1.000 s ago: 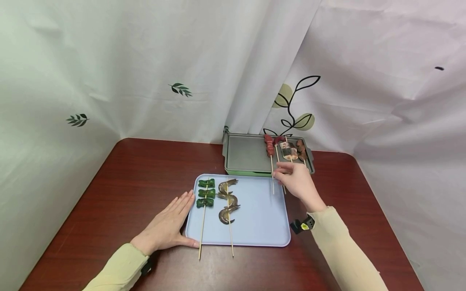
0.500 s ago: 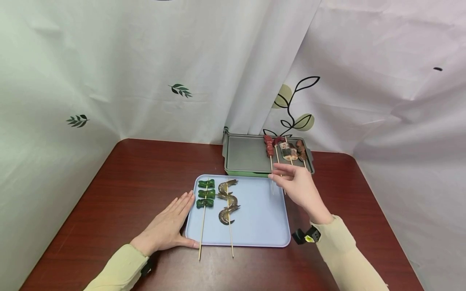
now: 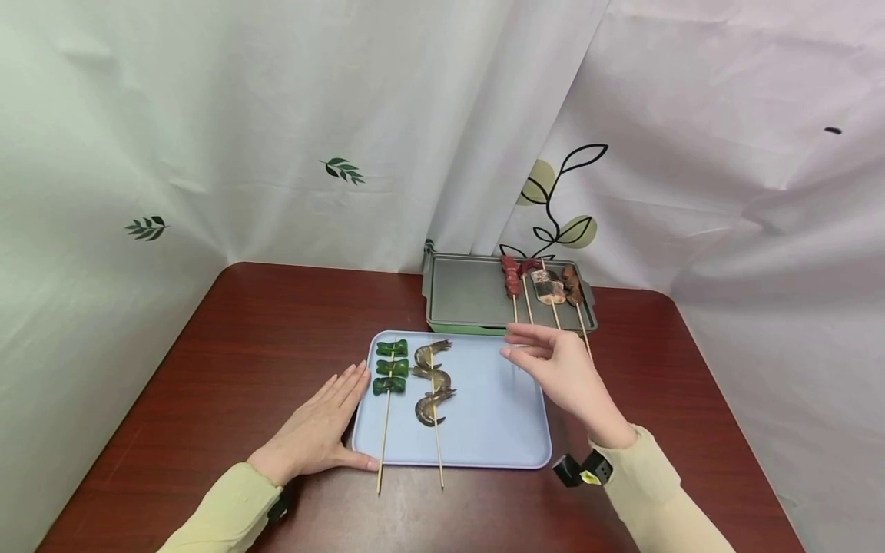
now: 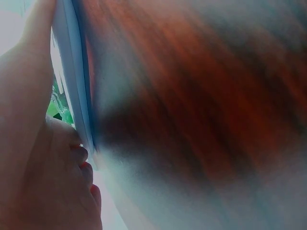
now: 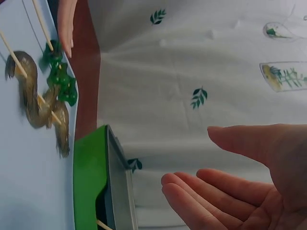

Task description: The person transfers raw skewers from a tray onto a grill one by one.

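Note:
My left hand (image 3: 314, 430) rests on the left edge of a light blue tray (image 3: 491, 430), fingers straight and thumb at the front-left corner. On that tray lie a skewer of green peppers (image 3: 392, 368) and a skewer of shrimp (image 3: 434, 380). My right hand (image 3: 563, 376) hovers over the tray's right side, near the stick ends from the grill. In the right wrist view, its thumb and fingers (image 5: 192, 203) stand apart with nothing between them. A skewer of red meat (image 3: 511, 278) lies on the grill pan (image 3: 465, 296), its stick partly hidden behind the hand.
Beside the red meat on the pan lie a dark red skewer (image 3: 529, 266), a skewer of pale, dark-edged chunks (image 3: 549, 289) and a brown meat skewer (image 3: 571, 286). The pan's green base (image 5: 88, 187) stands behind the tray, before a white curtain (image 3: 332, 215).
My right hand has let go of the red meat skewer's stick and drawn back toward me, a little to the left. The left hand and the tray have stayed still.

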### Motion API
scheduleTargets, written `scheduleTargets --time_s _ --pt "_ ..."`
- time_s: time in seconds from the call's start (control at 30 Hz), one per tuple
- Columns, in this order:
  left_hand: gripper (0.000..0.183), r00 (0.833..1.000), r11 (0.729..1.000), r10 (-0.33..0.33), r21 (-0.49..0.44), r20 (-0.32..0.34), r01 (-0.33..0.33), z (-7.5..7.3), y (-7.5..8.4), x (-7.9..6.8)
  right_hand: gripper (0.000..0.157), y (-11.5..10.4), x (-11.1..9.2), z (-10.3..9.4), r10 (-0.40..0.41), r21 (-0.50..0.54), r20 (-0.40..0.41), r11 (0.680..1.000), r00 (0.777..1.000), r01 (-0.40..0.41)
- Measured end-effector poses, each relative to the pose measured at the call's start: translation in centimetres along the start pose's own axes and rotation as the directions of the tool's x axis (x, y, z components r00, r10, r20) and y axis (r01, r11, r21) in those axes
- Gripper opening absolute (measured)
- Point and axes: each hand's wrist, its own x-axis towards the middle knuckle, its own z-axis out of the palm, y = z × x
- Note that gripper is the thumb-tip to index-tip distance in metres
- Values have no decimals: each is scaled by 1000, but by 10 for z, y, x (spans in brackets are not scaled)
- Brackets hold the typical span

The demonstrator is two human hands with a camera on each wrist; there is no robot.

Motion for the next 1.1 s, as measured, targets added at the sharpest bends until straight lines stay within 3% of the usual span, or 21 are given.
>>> scheduleTargets --time_s 0.7,1.1 --pt "137 1000 1000 -5 -6 5 5 -1 1 1 39 11 -28 41 -4 51 149 999 989 -4" --pt "137 1000 1000 0 -4 4 0 -1 0 1 46 27 -36 71 73 110 258 988 964 -104"
